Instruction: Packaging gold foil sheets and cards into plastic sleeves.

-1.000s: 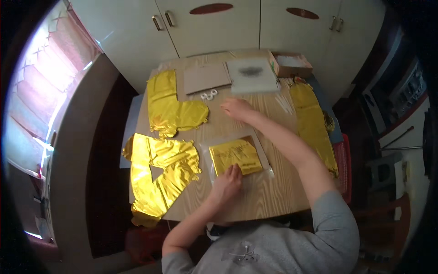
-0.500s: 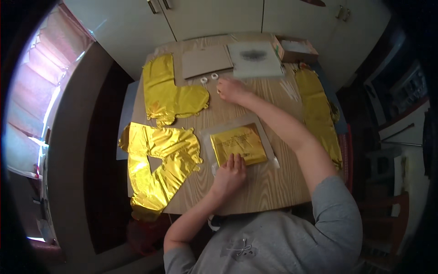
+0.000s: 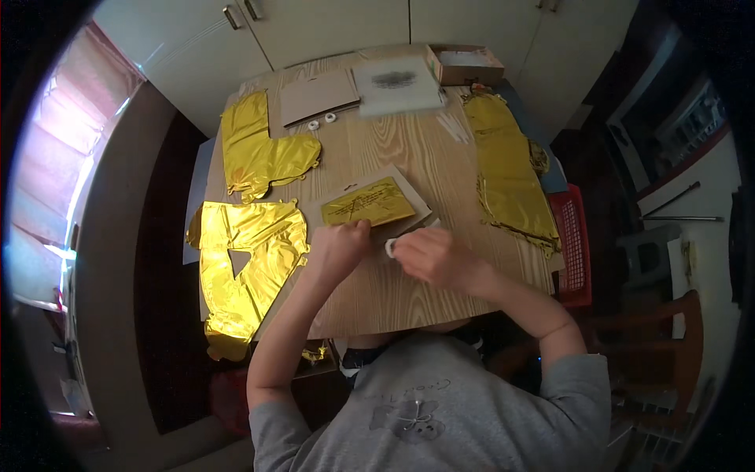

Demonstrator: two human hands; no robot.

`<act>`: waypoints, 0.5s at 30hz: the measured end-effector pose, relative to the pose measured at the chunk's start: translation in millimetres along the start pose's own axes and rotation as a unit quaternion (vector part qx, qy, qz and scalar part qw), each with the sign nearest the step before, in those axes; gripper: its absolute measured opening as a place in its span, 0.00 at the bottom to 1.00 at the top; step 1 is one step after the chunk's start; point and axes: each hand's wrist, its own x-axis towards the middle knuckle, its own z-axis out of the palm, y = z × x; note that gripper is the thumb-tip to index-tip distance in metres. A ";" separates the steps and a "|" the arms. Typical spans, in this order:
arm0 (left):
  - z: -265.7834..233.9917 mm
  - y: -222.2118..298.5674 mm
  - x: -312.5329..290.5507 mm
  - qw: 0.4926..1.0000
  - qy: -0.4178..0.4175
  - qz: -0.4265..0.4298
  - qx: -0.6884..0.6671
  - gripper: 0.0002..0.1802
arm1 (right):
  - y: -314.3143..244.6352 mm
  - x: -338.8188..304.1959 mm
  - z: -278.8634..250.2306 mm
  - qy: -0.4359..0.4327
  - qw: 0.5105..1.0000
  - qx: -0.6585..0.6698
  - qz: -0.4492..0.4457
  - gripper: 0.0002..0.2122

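Observation:
A folded gold foil balloon (image 3: 370, 203) with dark print lies on a pale backing or bag (image 3: 393, 175), tilted up a little at its near edge. My left hand (image 3: 340, 250) is closed on that near edge, with its fingertips over the foil. Just right of it, my right hand (image 3: 434, 256) pinches a small white roll (image 3: 390, 248), perhaps tape or ribbon, near the packet's near right corner. Two similar white rolls (image 3: 330, 118) lie farther off on the wooden table (image 3: 377, 303).
Flat gold foil balloons lie at the far left (image 3: 252, 149), near left (image 3: 263, 259) and right (image 3: 511, 169). At the back are a cardboard sheet (image 3: 321, 96), a translucent bag (image 3: 401, 90), thin white sticks (image 3: 454, 127) and an open box (image 3: 465, 64). A red basket (image 3: 572, 244) stands beside the table.
My right hand has come back from the far rolls with a white roll. My left hand has gone from lying on the packet to gripping its near edge, and the packet is tilted.

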 end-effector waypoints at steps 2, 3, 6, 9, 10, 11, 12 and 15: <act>-0.2 1.0 2.0 1.000 -0.015 -0.006 0.005 0.06 | -4.4 0.2 10.7 -0.007 0.999 -0.049 -0.011 0.05; -0.1 3.4 2.0 1.000 -0.016 -0.007 0.005 0.07 | -5.8 3.2 16.4 -0.010 0.997 -0.076 -0.006 0.04; 0.6 9.6 0.5 1.000 -0.020 -0.010 0.007 0.07 | -5.4 0.2 34.8 -0.067 0.988 -0.131 0.040 0.06; 1.4 9.9 -2.6 1.000 -0.021 -0.012 0.006 0.07 | -9.4 -7.0 44.0 -0.097 0.983 -0.128 0.085 0.07; 1.4 8.5 -3.1 1.000 -0.016 -0.012 0.005 0.06 | -11.7 -8.8 45.0 -0.098 0.983 -0.119 0.099 0.07; 2.7 8.0 -4.3 1.000 -0.013 -0.011 0.002 0.06 | -14.8 -11.4 45.1 -0.091 0.984 -0.118 0.095 0.08; 3.4 7.9 -4.9 1.000 -0.015 -0.016 0.001 0.06 | -18.0 -13.5 44.7 -0.085 0.985 -0.116 0.092 0.08; 5.6 9.6 -3.5 1.000 -0.015 -0.019 -0.010 0.05 | -25.8 -18.8 47.9 -0.068 0.988 -0.109 0.085 0.08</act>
